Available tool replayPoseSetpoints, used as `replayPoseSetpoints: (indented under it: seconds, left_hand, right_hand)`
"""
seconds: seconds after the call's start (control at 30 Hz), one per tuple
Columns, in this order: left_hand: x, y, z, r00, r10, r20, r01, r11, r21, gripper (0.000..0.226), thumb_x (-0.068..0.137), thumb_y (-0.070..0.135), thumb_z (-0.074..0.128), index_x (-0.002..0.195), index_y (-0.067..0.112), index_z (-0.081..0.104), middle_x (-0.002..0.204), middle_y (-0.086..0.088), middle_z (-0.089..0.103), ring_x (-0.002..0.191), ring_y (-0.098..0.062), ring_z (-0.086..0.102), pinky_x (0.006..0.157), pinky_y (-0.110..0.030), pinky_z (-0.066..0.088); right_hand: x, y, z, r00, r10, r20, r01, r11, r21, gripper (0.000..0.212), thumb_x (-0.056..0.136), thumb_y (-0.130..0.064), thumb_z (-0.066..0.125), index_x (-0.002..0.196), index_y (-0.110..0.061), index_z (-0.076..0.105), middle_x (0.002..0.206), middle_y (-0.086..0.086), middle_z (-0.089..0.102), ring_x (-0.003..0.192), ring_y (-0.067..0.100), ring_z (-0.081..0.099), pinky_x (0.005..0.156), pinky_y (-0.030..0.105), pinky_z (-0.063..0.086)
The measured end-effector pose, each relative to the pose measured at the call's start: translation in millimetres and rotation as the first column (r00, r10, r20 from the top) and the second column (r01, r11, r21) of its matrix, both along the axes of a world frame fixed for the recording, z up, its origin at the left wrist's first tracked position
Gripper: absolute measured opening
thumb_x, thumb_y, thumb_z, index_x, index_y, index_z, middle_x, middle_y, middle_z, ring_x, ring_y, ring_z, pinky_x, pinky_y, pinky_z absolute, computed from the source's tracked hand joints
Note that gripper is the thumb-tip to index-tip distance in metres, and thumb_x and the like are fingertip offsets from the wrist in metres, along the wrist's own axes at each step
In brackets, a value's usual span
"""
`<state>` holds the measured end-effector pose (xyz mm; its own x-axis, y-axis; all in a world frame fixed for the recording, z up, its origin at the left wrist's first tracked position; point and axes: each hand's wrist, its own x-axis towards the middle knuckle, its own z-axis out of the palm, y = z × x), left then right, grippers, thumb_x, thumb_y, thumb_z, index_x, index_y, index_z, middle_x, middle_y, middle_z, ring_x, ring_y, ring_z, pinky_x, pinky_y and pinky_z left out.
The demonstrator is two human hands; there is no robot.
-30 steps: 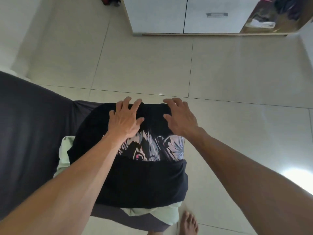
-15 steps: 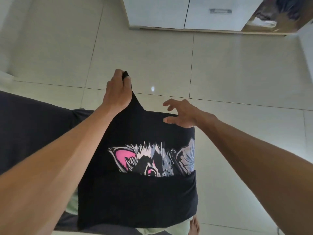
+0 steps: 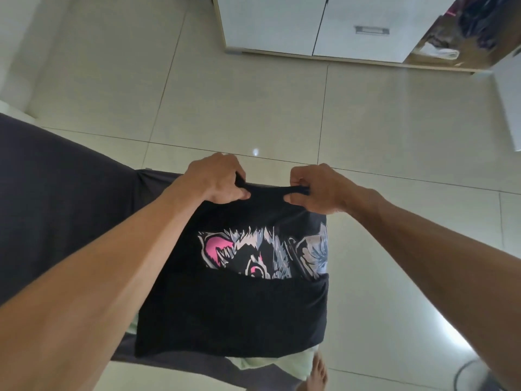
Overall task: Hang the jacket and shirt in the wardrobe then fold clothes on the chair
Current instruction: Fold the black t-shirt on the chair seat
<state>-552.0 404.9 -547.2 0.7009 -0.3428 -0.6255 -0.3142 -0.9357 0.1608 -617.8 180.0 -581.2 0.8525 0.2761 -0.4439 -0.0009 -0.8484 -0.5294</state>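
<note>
Folding step in hand: left hand (image 3: 218,179) and right hand (image 3: 315,187) each pinch the far edge of the black printed shirt (image 3: 231,311) at centre frame, part-folded atop a pale green garment (image 3: 284,362) — likely on the chair. Next move calls for drawing that edge evenly toward the near hem — corners aligned.

Counted from where I stood

Two hands (image 3: 222,180) (image 3: 315,187), one black printed shirt (image 3: 234,311), one pale green garment (image 3: 284,365), one bare foot (image 3: 317,375), two white cabinet doors (image 3: 270,24) (image 3: 375,26).
</note>
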Motion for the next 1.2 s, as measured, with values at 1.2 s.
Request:
replayPoseSetpoints:
  seconds: [1.2]
  left_hand:
    - [-225,65,-23,0.955,0.018,0.296,-0.061,0.989,0.137,0.036,0.087,0.037,0.068,0.121,0.03,0.06,0.11,0.007,0.062,0.102,-0.02,0.062,0.074,-0.035,0.049]
  right_hand:
    - [-247,1,-65,0.953,-0.304,-0.005,0.27,0.853,-0.446,0.046,0.085,-0.011,0.067,0.121,-0.016,0.04,0.117,0.002,0.05,0.109,0.024,0.049,0.063,0.032,0.042]
